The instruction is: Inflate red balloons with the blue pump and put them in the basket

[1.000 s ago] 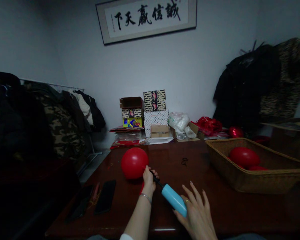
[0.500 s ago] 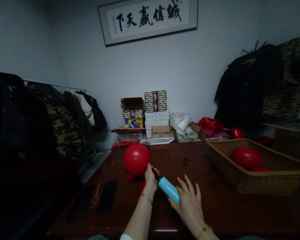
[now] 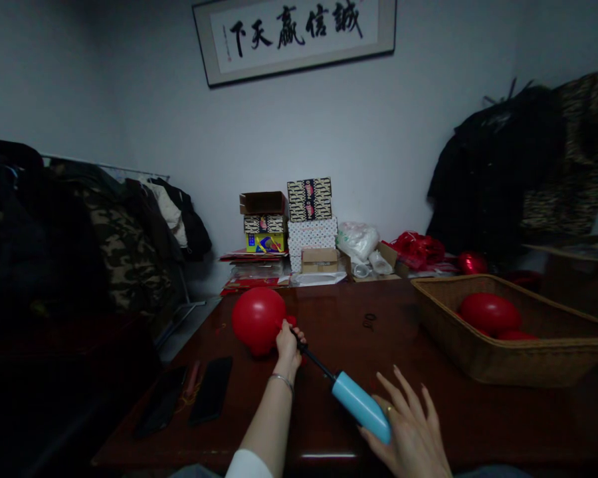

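Observation:
A red balloon [image 3: 259,318], partly inflated, sits over the left part of the table. My left hand [image 3: 288,346] pinches the balloon's neck around the black nozzle end of a light blue hand pump [image 3: 361,406]. The pump slants down to the right, its thin black rod drawn out between nozzle and barrel. At the barrel's near end, my right hand [image 3: 411,425] grips it between thumb and palm, with the other fingers spread.
On the right stands a woven basket [image 3: 518,365] holding red balloons [image 3: 489,313]. Dark phones [image 3: 212,390] lie at left. Small black rings [image 3: 369,321] rest mid-table. Stacked boxes [image 3: 311,242] and a plastic bag [image 3: 359,240] are along the back.
My right hand has pulled the pump barrel down and to the right, exposing more of the rod. My left hand and the balloon have shifted slightly left.

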The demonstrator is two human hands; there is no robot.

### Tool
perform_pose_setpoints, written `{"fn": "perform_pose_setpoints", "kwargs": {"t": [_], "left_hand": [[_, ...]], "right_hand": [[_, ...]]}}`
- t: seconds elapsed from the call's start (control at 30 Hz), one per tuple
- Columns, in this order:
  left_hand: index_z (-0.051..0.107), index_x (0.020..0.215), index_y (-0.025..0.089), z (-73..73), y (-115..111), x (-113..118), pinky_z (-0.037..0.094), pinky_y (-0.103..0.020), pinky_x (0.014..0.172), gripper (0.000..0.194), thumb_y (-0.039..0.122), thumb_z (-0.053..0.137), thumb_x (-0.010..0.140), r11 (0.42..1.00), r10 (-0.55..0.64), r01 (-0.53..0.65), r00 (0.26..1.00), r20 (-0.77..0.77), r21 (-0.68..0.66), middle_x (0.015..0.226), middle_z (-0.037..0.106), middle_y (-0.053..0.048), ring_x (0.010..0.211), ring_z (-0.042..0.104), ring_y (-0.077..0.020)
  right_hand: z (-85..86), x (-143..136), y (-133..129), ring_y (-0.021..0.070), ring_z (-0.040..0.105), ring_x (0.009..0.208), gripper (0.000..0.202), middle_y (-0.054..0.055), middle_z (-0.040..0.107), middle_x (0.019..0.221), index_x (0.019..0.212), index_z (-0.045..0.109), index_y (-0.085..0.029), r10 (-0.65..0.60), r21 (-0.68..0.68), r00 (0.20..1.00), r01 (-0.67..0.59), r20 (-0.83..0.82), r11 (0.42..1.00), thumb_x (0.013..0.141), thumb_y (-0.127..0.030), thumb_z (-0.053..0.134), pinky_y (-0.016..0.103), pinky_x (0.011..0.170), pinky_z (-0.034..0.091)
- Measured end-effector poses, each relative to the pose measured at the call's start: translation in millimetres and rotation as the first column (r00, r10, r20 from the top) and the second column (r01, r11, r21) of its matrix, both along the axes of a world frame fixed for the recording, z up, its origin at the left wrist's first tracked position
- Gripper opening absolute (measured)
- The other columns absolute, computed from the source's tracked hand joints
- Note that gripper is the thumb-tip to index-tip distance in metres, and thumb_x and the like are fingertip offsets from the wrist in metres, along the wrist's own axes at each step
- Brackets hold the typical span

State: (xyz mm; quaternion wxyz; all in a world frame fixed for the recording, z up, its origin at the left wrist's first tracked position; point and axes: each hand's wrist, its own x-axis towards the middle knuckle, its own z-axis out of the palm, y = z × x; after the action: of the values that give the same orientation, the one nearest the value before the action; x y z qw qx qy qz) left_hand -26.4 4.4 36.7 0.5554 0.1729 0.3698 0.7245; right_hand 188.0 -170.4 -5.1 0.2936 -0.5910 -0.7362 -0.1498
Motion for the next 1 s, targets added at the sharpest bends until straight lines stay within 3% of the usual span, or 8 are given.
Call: {"fn": "perform_pose_setpoints", "kwargs": {"t": [0.13, 0.27, 0.43, 0.73, 1.0], "left_hand": [[0.039, 0.070, 0.019, 1.4, 4.9, -6.1, 0.026, -0.016, 0.035, 0.027, 0.036, 0.049, 0.088, 1.000, 0.020, -0.020, 1.000, 0.020, -0.024, 0.049, 0.038, 0.007, 0.035, 0.037, -0.0059], [0.039, 0.070, 0.019, -1.1, 5.1, -6.0, 0.026, -0.016, 0.035, 0.027, 0.037, 0.048, 0.088, 1.000, 0.010, -0.009, 1.000, 0.024, -0.024, 0.049, 0.039, 0.006, 0.035, 0.037, -0.0058], [0.040, 0.070, 0.019, -4.0, -2.4, -0.2, 0.028, -0.016, 0.036, 0.029, 0.040, 0.048, 0.088, 1.000, 0.007, -0.007, 1.000, 0.007, -0.009, 0.049, 0.039, 0.006, 0.036, 0.037, -0.0059], [0.040, 0.071, 0.019, -12.8, -16.2, 19.7, 0.034, -0.019, 0.040, 0.029, 0.041, 0.053, 0.085, 0.999, -0.039, 0.038, 0.999, 0.029, 0.005, 0.050, 0.044, 0.005, 0.039, 0.042, -0.0075], [0.040, 0.072, 0.019, -16.9, -12.9, 21.4, 0.031, -0.018, 0.038, 0.029, 0.042, 0.054, 0.084, 1.000, -0.030, 0.030, 1.000, 0.005, -0.009, 0.049, 0.042, 0.006, 0.037, 0.040, -0.0072]], "right_hand": [[-11.6, 18.3, -10.1, 0.0337, 0.034, 0.129, 0.040, 0.004, 0.053, 0.130, 0.098, 0.067, -0.030, 0.007, 0.032, 1.000, -0.007, 0.015, 0.999, 0.069, -0.058, 0.058, 0.060, 0.105, 0.014], [-11.6, 17.8, -14.2, 0.0344, 0.034, 0.129, 0.036, 0.004, 0.054, 0.130, 0.093, 0.068, -0.030, -0.012, 0.040, 1.000, 0.012, 0.004, 0.999, 0.068, -0.055, 0.060, 0.060, 0.104, 0.016], [-1.8, 4.0, -7.8, 0.0335, 0.031, 0.131, 0.035, 0.003, 0.051, 0.132, 0.095, 0.068, -0.028, -0.026, -0.033, 0.999, 0.025, -0.020, 0.999, 0.068, -0.050, 0.061, 0.060, 0.105, 0.013], [35.4, -43.9, 25.6, 0.0314, 0.028, 0.133, 0.032, 0.005, 0.052, 0.132, 0.096, 0.068, -0.023, -0.046, -0.124, 0.996, 0.037, -0.073, 0.992, 0.071, -0.042, 0.060, 0.056, 0.108, 0.010], [31.6, -54.9, 27.2, 0.0317, 0.028, 0.133, 0.034, 0.007, 0.052, 0.131, 0.099, 0.067, -0.021, -0.040, -0.117, 0.994, 0.029, -0.098, 0.993, 0.074, -0.042, 0.057, 0.057, 0.108, 0.010]]}}
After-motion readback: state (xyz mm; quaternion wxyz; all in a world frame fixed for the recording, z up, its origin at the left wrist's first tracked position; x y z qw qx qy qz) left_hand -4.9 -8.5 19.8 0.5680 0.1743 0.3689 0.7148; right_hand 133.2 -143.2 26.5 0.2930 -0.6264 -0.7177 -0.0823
